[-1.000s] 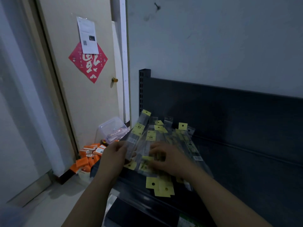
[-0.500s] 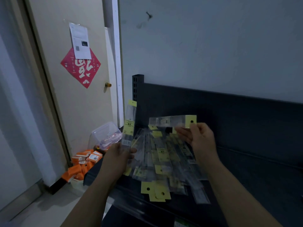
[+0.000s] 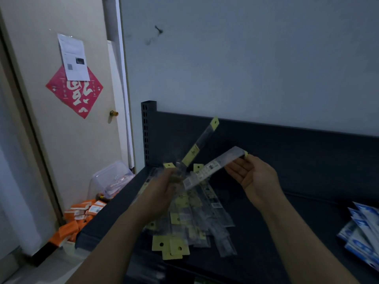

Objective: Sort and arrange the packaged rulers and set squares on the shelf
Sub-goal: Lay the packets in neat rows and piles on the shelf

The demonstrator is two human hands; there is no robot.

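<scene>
Shelf [image 3: 320, 218] front edge lies just beside ruler pile [image 3: 196, 218] tags.

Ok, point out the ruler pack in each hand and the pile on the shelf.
right-hand ruler pack [image 3: 211, 169]: head view, printed label mid-sleeve.
left-hand ruler pack [image 3: 192, 154]: head view, yellow label.
pile of packs [image 3: 194, 218]: head view, middle of heap.
</scene>
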